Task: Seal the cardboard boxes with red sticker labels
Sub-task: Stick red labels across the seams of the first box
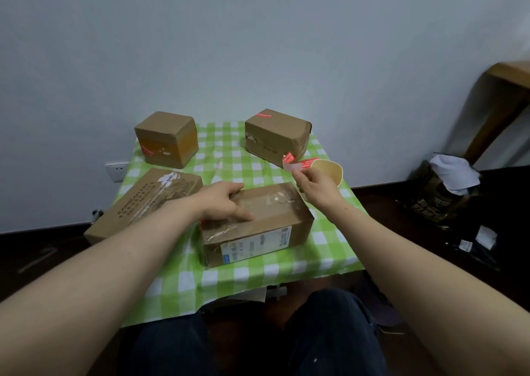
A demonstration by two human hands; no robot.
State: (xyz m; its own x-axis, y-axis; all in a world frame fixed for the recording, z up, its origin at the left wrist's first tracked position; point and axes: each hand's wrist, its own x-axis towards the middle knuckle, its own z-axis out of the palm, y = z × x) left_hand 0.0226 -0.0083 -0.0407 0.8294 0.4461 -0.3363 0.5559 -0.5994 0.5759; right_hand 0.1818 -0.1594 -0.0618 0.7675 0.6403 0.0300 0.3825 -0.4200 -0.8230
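A taped cardboard box (275,220) with a white shipping label lies in front of me on the green checked tablecloth (329,240). My left hand (226,202) presses flat on its top, index finger stretched out. My right hand (317,187) hovers just past the box's far right corner, pinching a red sticker label (295,165) on pale backing. A cube-shaped box (166,138) at the back left bears a red sticker on its front. The back right box (276,134) has red stickers on its top and lower corner.
A flat printed box (143,206) hangs over the table's left edge. A beige cup (329,172) stands behind my right hand. A bag with white paper (447,186) and scraps lie on the dark floor at right. A wooden furniture leg (499,111) stands far right.
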